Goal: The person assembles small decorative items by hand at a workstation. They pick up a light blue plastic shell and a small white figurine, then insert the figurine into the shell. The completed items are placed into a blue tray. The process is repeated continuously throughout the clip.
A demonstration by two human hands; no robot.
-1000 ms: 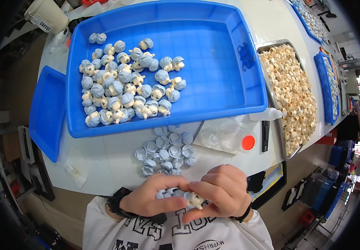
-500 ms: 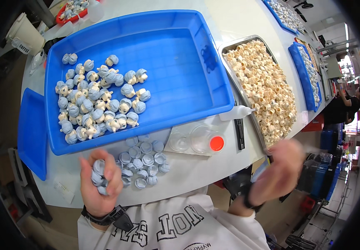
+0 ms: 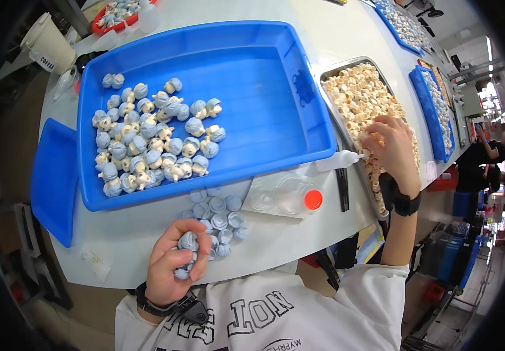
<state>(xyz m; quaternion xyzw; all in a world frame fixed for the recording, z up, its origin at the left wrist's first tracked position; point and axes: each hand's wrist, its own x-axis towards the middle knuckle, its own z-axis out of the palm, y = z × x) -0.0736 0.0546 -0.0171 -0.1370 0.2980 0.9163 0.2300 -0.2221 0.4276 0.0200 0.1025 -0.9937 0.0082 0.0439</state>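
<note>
So, left to right: up past the left fingertips and off to their left there's a bunch of doll heads (image 3: 136,144) in a big blue tub (image 3: 258,99). The left hand (image 3: 167,269) has its fingers curled round a clump of blue caps (image 3: 188,241), holding them off the table. Just beyond those fingers and to their right are some loose caps (image 3: 219,221), so the left is clearly the nearer hand for them. Further right comes a clear jar with a red lid (image 3: 313,200), then a squeeze bottle (image 3: 334,161) with its nozzle pointing towards the right fingers.

Now the bit that matters: the right hand (image 3: 394,151) is at the cream cups (image 3: 352,88), with some under its bent fingers and more spreading beyond and nearer than the fingertips. The metal tray (image 3: 330,97) they're heaped in has its long axis running away from the person, leaning left. The cups are jumbled, no shared direction. Are the right fingers pinching one? Can't tell (the hand itself blocks the view).
</note>
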